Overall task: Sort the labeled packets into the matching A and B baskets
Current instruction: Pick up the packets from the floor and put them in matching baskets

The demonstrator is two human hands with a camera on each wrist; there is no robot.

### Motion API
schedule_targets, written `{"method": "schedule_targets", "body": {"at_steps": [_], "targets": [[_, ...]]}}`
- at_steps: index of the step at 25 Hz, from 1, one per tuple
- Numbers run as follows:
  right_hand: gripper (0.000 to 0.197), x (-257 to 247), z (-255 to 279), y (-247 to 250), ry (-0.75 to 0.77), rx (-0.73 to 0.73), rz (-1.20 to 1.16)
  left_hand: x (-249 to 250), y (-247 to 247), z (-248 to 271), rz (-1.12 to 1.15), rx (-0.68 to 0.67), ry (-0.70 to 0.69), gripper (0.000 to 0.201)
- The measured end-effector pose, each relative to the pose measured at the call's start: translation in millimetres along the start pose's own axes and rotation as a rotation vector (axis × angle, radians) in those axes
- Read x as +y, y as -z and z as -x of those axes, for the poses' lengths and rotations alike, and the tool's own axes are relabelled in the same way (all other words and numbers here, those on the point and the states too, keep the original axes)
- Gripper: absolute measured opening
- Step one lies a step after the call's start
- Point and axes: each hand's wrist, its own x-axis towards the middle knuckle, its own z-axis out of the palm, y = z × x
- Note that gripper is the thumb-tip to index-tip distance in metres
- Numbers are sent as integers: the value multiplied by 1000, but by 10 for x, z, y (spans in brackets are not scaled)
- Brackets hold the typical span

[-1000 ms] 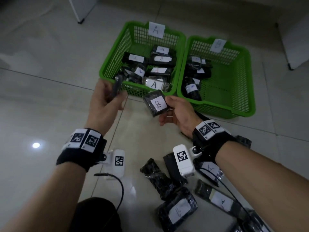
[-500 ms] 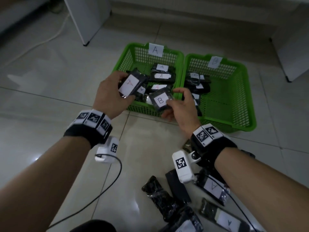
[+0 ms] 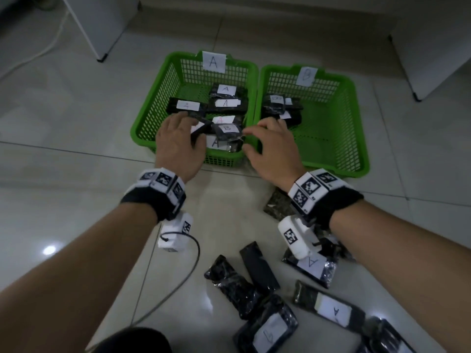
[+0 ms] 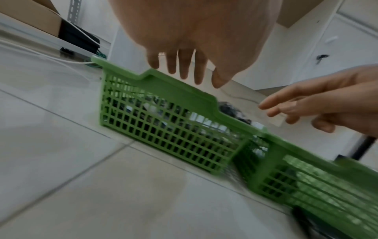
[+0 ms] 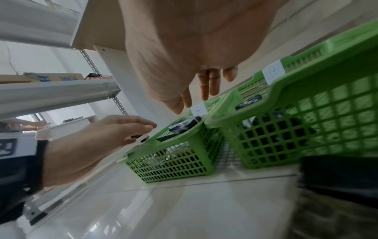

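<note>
Storeroom-like workspace: tiled floor (image 3: 63, 103), slotted metal shelving (image 5: 61, 92) (white), cardboard box (image 4: 26, 17).

Both bare arms reached forward, side by side, and each wrist wore a black band with white squares on it. The left hand (image 3: 179, 143) was held palm down, and its fingers (image 4: 185, 64) were straight and a little apart, holding nothing. The right hand (image 3: 274, 149) was palm down too, near the left one but not touching it, and its fingers (image 5: 208, 84) were loose and spread out, with nothing in them.
</note>
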Motion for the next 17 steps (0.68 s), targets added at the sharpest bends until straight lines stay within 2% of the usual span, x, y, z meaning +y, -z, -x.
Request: {"method": "schedule_targets", "body": {"at_steps": [2, 3, 5, 7, 9, 11, 12, 14, 17], "targets": [[28, 139, 210, 163, 46, 17, 10, 330, 41, 287, 51, 82, -95, 26], [24, 232, 353, 240, 86, 29, 42, 520, 62, 449, 103, 69, -145, 19], [19, 423, 666, 349, 135, 9, 119, 796, -23, 746, 224, -62, -236, 13], [14, 603, 993, 389, 37, -44, 140, 947, -245, 958, 250, -250, -290, 19], [16, 733, 1276, 409, -173, -77, 131, 1072, -468, 1117, 205, -470, -295, 37], [33, 799, 1469, 373, -304, -165, 139, 1177, -622, 1235, 127, -651, -299, 54], [42, 803, 1521, 333, -320, -221, 154, 1201, -678, 1275, 68, -692, -302, 56], [48, 833, 1565, 265, -325, -264, 190, 1267, -751, 1307, -40, -660, -305, 53], [49, 875, 1457, 222, -307, -199, 226, 1334, -796, 1233, -128, -562, -257, 44]]}}
